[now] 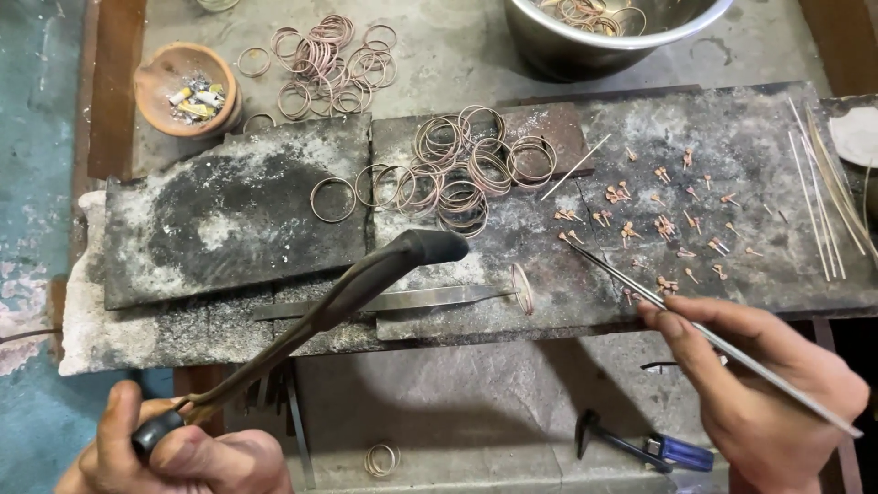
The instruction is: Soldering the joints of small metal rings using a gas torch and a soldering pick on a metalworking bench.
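A blowpipe torch [366,279] is gripped in the left hand [174,448], its dark nozzle held just above the flat tweezers [402,299] that lie across the dark slab [238,215]. A thin metal rod [704,334] is pinched in the right hand [759,384], its tip slanted toward a single ring [522,288] stood on edge at the tweezer tips. For a clean joint, the nozzle is best kept steady on that ring and the rod tip brought in lightly, so the ring is not tipped. The ring is seen at the near edge of the slab, between the two hands, right of the nozzle. More rings [457,169] are heaped farther back on the slab.
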